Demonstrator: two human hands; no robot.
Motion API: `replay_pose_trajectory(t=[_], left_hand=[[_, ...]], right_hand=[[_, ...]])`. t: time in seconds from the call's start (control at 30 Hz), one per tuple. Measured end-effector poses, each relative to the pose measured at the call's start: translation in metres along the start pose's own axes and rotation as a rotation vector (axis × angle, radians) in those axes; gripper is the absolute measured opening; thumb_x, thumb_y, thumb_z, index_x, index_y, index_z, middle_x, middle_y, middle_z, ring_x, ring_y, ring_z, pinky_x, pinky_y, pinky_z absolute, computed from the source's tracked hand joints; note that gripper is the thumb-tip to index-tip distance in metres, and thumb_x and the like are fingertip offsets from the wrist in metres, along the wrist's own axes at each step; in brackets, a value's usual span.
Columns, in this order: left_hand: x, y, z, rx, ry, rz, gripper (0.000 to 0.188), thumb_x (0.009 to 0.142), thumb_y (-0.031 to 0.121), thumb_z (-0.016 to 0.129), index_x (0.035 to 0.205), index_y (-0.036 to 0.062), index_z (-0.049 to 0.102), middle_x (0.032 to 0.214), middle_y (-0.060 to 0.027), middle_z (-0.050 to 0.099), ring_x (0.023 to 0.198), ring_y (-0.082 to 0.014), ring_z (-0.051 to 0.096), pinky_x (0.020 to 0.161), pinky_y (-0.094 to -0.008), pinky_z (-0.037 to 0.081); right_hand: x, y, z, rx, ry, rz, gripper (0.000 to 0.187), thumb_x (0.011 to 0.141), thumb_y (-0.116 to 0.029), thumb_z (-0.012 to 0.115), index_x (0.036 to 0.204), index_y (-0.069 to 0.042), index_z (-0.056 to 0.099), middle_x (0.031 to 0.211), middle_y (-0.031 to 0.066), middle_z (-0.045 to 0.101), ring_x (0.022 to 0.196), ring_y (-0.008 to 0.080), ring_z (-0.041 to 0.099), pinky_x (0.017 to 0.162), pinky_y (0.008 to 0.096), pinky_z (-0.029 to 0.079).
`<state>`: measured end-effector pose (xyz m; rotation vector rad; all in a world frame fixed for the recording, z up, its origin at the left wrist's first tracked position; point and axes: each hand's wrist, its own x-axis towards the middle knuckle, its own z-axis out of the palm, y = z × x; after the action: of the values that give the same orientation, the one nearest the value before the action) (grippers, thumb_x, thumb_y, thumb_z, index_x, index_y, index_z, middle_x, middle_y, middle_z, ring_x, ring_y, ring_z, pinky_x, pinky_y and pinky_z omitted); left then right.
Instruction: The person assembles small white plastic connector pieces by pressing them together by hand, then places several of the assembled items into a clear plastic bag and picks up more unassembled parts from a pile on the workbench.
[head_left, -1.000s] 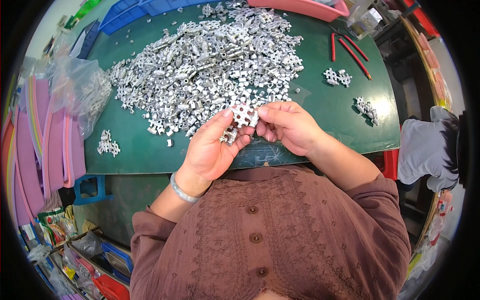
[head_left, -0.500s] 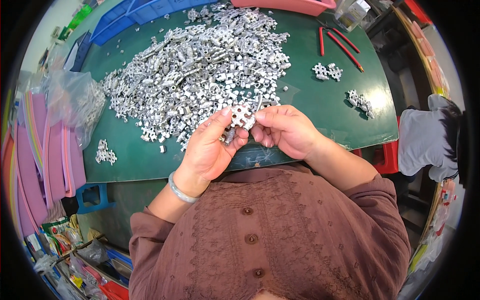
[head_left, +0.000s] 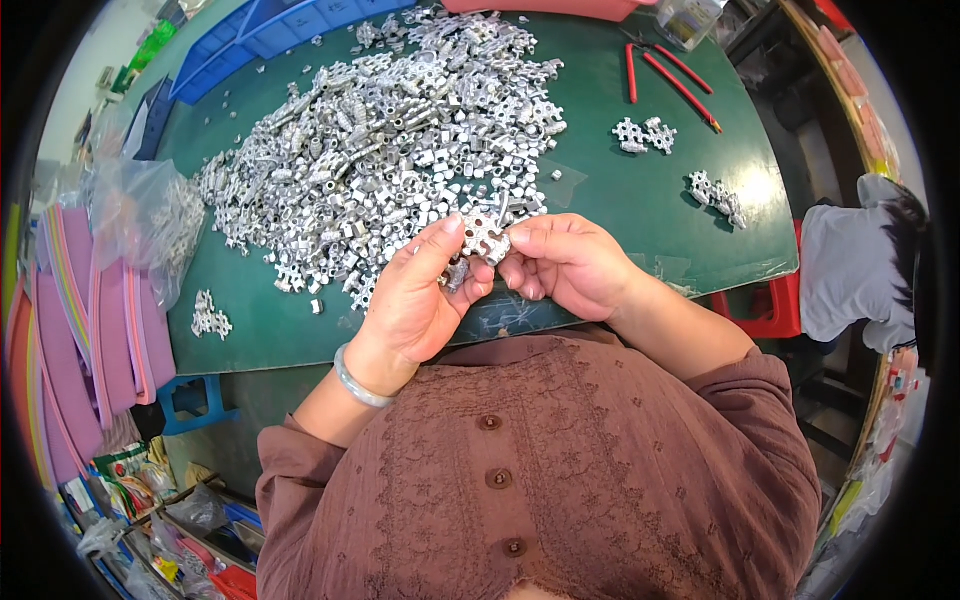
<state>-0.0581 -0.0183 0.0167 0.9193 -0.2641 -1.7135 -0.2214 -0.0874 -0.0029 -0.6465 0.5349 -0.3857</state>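
Between my two hands, just above the table's near edge, is a silvery metal casting (head_left: 486,238) with holes and notched edges. My left hand (head_left: 422,275) pinches it with the thumb on its face; more metal shows under those fingers. At its other side my right hand (head_left: 570,260) grips the edge between thumb and fingertips. The undersides of the casting and the curled fingers are partly hidden. Right behind my hands spreads a large heap of small silvery metal parts (head_left: 380,140), with some loose pieces lying at its near border.
On the green table (head_left: 640,200) lie red-handled pliers (head_left: 672,80), two groups of castings (head_left: 644,135) (head_left: 716,197) at right and one cluster (head_left: 210,315) at left. Blue bins (head_left: 300,30) and a pink tray (head_left: 550,8) stand behind. A plastic bag (head_left: 150,215) hangs over the left edge.
The view has shifted slightly, so the table things sit a little differently in it. Both hands keep their grip on the casting, which is turned slightly.
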Motion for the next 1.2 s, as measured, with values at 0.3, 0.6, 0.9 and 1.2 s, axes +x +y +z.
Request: replay_pose_trajectory(t=[0.3,0.6,0.9,1.2], left_hand=[[0.005,-0.002,0.01,0.057,0.008,-0.032,0.019,0.088,0.022,0.049,0.092,0.0054,0.057,0.079,-0.0015,0.058,0.065,-0.0084,0.052,0.058,-0.0216,0.043],[0.008,-0.001,0.005,0.111,-0.028,-0.064,0.033,0.089,0.026,0.043,0.104,-0.0022,0.052,0.087,-0.0091,0.054,0.066,-0.0133,0.05,0.058,-0.0243,0.042],[0.002,0.009,0.0,0.071,-0.05,-0.066,0.031,0.09,0.026,0.04,0.102,-0.0001,0.051,0.078,-0.0059,0.051,0.064,-0.0138,0.049,0.055,-0.0234,0.039],[-0.014,0.014,-0.027,-0.005,0.041,0.012,0.028,0.087,0.025,0.045,0.1,0.0013,0.05,0.078,-0.0056,0.049,0.064,-0.0142,0.046,0.052,-0.0223,0.038]], right_hand=[[-0.009,-0.003,-0.007,0.016,0.04,-0.008,0.018,0.085,-0.021,0.051,0.079,-0.007,0.059,0.067,0.0015,0.057,0.055,0.0079,0.048,0.051,0.0196,0.036],[-0.077,-0.036,-0.064,-0.444,0.626,-0.461,0.017,0.083,-0.018,0.054,0.085,-0.003,0.061,0.067,0.0007,0.057,0.058,0.0056,0.049,0.053,0.0176,0.04],[-0.141,-0.069,-0.129,-1.548,1.241,-0.273,0.032,0.081,-0.025,0.053,0.066,0.003,0.055,0.052,0.0146,0.049,0.049,0.0238,0.05,0.049,0.0358,0.038],[-0.07,-0.082,-0.053,-1.633,0.77,-0.49,0.015,0.075,-0.017,0.059,0.076,-0.002,0.058,0.072,0.0139,0.058,0.066,0.0298,0.056,0.06,0.0353,0.045]])
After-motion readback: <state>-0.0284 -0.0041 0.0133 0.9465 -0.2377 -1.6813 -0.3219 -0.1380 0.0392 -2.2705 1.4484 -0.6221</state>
